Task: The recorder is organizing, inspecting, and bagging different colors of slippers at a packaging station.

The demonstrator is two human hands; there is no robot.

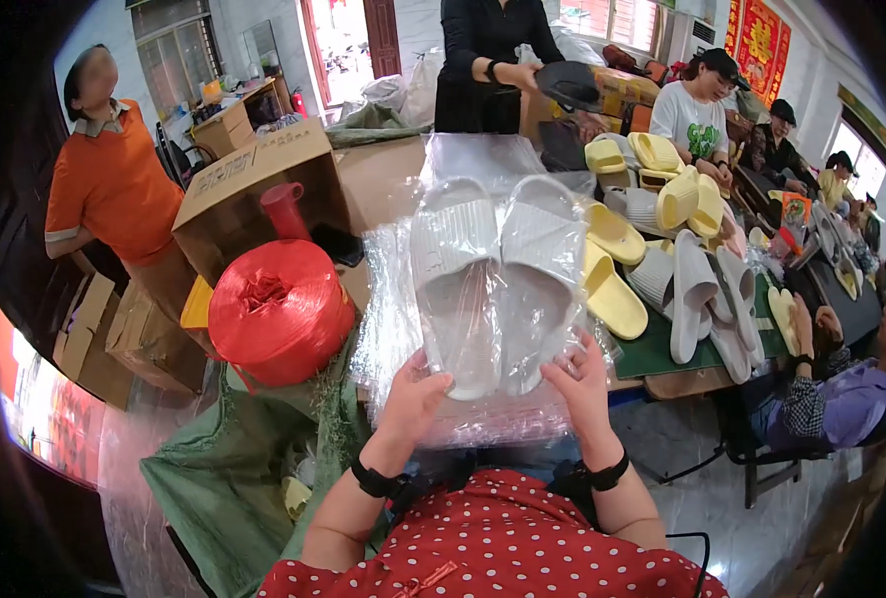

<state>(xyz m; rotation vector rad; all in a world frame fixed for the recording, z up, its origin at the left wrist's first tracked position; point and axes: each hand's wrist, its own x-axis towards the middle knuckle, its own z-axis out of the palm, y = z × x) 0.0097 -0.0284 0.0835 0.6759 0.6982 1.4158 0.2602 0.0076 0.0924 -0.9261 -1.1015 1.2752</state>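
A pair of white ribbed plastic slippers (498, 279) sat inside a clear plastic bag (483, 169), held up between the left hand (415, 399) and right hand (578, 384) above a stack of clear plastic bags (388, 299). To their left stood a round red spool of plastic twine (279, 311), with an open brown cardboard box (254, 184) behind it. To the right, loose yellow and white foam slippers (662, 239) lay on a green-topped table (662, 349).

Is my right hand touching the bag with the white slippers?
Touching: in the head view the right hand grips the lower edge of the clear bag over the white slippers.
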